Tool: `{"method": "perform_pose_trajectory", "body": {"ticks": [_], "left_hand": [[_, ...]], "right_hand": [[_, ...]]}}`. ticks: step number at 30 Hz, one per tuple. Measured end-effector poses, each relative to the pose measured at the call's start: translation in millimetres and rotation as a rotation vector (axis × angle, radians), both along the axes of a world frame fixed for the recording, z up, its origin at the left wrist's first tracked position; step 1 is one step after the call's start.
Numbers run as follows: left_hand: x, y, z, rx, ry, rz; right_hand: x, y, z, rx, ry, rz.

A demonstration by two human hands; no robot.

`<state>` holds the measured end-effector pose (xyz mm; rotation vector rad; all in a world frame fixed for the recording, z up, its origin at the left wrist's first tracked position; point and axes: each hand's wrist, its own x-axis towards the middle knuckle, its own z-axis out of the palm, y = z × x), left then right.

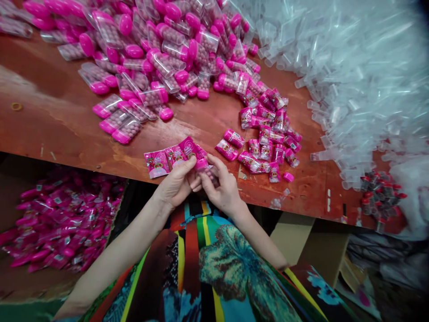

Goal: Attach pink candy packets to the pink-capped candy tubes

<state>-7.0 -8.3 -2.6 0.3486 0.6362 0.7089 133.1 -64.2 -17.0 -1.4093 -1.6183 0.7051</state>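
Observation:
My left hand [177,184] and my right hand [221,185] meet at the near edge of a reddish-brown table [60,120]. Together they pinch a small pink-capped clear tube of candy [205,167]. A strip of pink printed sachets [169,157] fans out from the left hand's fingers over the table edge. Just right of my hands lies a loose heap of pink sachets [268,134]. A big pile of filled pink-capped tubes [150,49] covers the far left and middle of the table.
A mound of clear empty tubes [351,76] fills the right side. Several red-capped tubes [380,197] sit at the near right edge. Below the table at left, a box holds bagged pink tubes [63,219]. Cardboard [311,246] stands under the table at right.

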Motion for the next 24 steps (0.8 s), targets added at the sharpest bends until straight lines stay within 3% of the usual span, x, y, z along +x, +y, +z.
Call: {"method": "perform_pose_trajectory", "body": {"ticks": [6, 11, 14, 20, 24], "left_hand": [[-7.5, 1.3, -1.8, 0.092, 0.059, -0.055], [-14.0, 3.3, 2.1, 0.106, 0.079, 0.019], [-15.2, 7.2, 2.9, 0.116, 0.142, 0.045], [-12.1, 15.4, 6.4, 0.043, 0.256, 0.199], [-9.7, 17.2, 11.5, -0.029, 0.253, 0.26]], "right_hand": [[6.0, -0.9, -6.5, 0.281, -0.308, -0.016], [8.6, -5.4, -8.9, 0.266, -0.297, -0.032], [4.1, -8.8, -11.3, 0.065, -0.017, -0.056], [-3.5, -4.6, -10.2, -0.529, 0.934, -0.085], [-2.1, 0.1, -1.8, -0.656, 1.15, -0.016]]}}
